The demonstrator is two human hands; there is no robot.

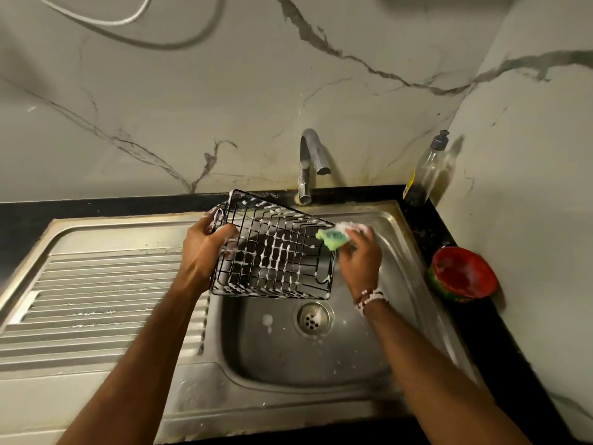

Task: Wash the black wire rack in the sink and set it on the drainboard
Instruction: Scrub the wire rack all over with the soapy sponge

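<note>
The black wire rack (276, 252), streaked with white foam, hangs tilted above the steel sink (321, 364). My left hand (200, 248) grips its left rim, fingers curled over the wires. My right hand (361, 255) holds a soapy green sponge (333, 238) against the rack's right edge. The ribbed drainboard (106, 293) lies to the left of the basin, with a few foam specks on it.
A chrome tap (309, 165) stands behind the basin, no water running. A clear soap bottle (428, 170) sits at the back right corner. A red and green bowl (462, 273) rests on the black counter to the right. The drain (313, 317) has foam nearby.
</note>
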